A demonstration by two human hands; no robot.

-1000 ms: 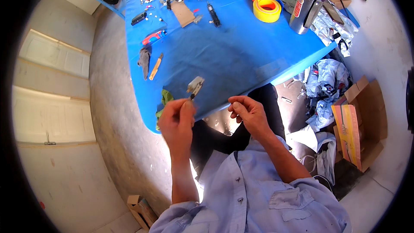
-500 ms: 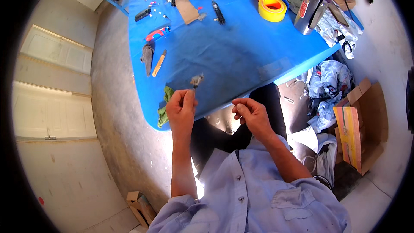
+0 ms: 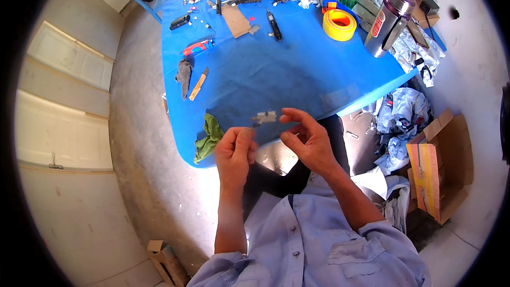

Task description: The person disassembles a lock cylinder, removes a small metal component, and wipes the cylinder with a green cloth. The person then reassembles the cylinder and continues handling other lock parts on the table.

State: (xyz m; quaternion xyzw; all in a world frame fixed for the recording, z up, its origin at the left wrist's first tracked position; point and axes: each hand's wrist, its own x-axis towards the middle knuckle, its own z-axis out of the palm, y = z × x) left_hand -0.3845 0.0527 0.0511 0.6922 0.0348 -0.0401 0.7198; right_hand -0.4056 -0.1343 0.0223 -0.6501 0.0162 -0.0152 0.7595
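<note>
My left hand (image 3: 235, 148) is closed in a pinch above the near edge of the blue-covered table (image 3: 255, 82). From its fingertips a small whitish, flat piece with a thin dark stem (image 3: 266, 117) sticks out; its kind is too blurred to tell. Just to the right, my right hand (image 3: 309, 143) has thumb and index finger apart, close to the piece but holding nothing that I can see. Beside the left hand a crumpled green cloth (image 3: 210, 139) lies at the table's corner. Beyond it are a yellowish, knife-shaped tool (image 3: 199, 84) and a grey cloth (image 3: 184, 78).
A red and blue tool (image 3: 196, 48), a cardboard piece (image 3: 236, 20) and a slim black device (image 3: 273, 25) lie farther back. Yellow tape (image 3: 339, 25) and a steel thermos (image 3: 390, 21) stand at the right. An open cardboard box (image 3: 451, 165) sits on the floor.
The right hand's thumb and index finger have spread apart. My left hand has shifted right and lower in the picture, and the whitish piece now points toward the right hand.
</note>
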